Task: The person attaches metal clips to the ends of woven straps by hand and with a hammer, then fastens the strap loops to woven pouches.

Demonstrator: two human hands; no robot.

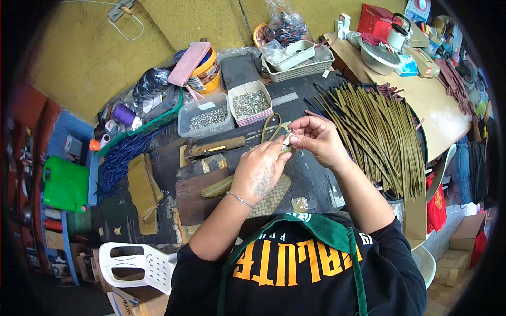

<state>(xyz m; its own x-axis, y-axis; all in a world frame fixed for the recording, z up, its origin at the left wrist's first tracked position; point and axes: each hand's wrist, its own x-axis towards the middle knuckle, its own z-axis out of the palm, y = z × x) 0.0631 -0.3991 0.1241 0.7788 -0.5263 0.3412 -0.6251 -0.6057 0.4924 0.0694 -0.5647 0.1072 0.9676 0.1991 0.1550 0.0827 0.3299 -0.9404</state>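
Observation:
My left hand (pixel 259 173) is closed round an olive strap. Part of that strap (pixel 217 187) sticks out by the wrist, and a thin olive loop (pixel 271 126) rises beyond the fingers. My right hand (pixel 319 139) meets the left fingertips in a pinch, at a small pale, shiny piece (pixel 286 140) too small to name. Below the hands lies an olive quilted piece (pixel 271 199), partly covered by the left arm. A hammer (pixel 203 151) with a wooden handle rests left of the hands. A brown flat sheet (pixel 197 193) lies nearer me.
Small metal fittings fill a clear tub (pixel 184 124) and a white box (pixel 257 88) beyond my hands. A big pile of olive straps (pixel 377 137) lies to the right. Folded olive material (pixel 143 187) and blue strips (pixel 118 163) lie left. A white chair (pixel 137 263) stands near left.

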